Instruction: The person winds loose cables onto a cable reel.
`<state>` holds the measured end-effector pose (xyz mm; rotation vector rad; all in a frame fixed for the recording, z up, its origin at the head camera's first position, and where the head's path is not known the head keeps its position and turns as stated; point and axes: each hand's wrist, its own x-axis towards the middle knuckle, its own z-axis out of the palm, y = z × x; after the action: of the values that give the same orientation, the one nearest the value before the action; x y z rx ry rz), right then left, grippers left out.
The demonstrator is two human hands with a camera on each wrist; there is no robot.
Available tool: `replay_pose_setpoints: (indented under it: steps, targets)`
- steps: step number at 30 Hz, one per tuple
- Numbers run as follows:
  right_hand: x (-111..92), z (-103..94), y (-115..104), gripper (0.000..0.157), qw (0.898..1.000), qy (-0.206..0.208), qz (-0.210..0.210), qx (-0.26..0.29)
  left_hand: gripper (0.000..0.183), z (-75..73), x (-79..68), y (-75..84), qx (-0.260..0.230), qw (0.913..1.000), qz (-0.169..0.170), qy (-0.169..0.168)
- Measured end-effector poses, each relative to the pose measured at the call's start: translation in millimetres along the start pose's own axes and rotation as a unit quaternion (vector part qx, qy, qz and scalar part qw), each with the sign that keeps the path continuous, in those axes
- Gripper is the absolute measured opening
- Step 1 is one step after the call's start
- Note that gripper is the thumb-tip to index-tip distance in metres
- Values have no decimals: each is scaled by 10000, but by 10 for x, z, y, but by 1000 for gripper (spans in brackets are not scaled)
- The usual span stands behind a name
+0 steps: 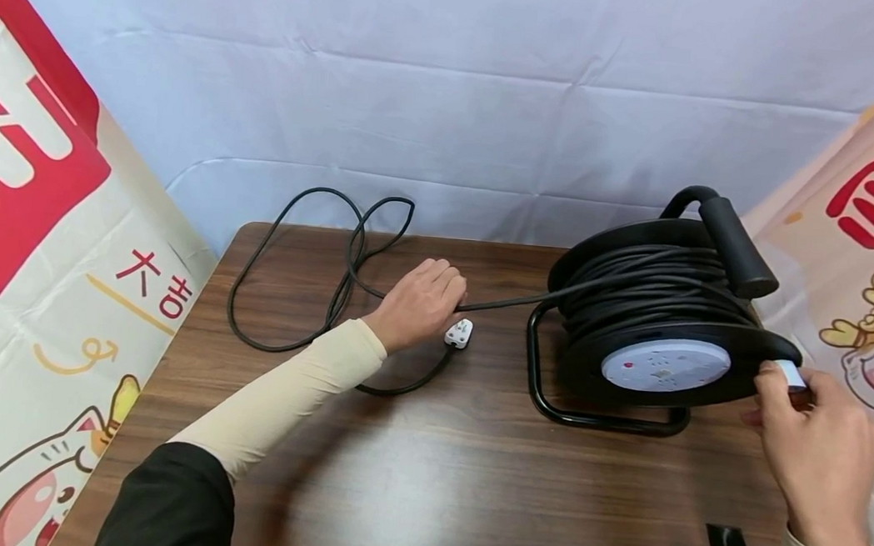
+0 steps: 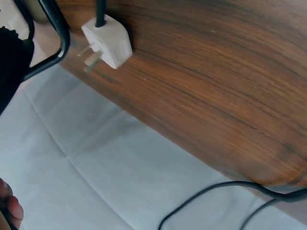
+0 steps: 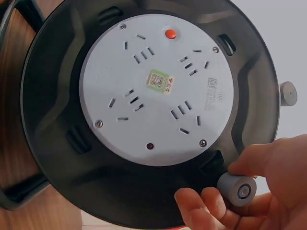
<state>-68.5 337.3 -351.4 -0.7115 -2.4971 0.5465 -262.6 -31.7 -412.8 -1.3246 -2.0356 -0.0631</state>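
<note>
Nearest of all, lower left, black sleeve (image 1: 168, 499), leading up to the action. Past it, black cable (image 1: 322, 190) in loose loops, crossing one another and reaching beyond the back edge of the table (image 1: 470, 475) in the head view: best eased apart, probably, to avoid a kink. On to left hand (image 1: 420, 304), curled round that cable with fingers together; with the palm side hidden, impossible to tell how firmly. Better as a light, sliding guide, by the look of it. Just beside, white plug (image 1: 459, 334), with prongs bare; worth keeping clear. Rightward now, straight along the cable to the cable reel (image 1: 747, 359), wrapped thickly, with one strand slanting across the rest. Guide each turn beside the last for an even lay. And far right, right hand (image 1: 820, 451), clamped on the grey knob (image 3: 237, 189), thumb and fingers apart by just its thickness. Turn steadily, matching the tension at left.
</note>
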Motion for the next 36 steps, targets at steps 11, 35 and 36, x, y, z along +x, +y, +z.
replay_pose_setpoints:
  steps: [11,35,36]
  targets:
    - [-46,158,324,36,9943,-964,300,-342,15,19,-306,-203,449,9980,-224,-390]
    - [-102,364,342,39,9910,-1144,596,-344,12,0,-326,-265,285,9993,-226,-108]
    - [-112,373,345,39,9903,-1178,650,-355,12,-2,-319,-267,296,9992,-219,-123]
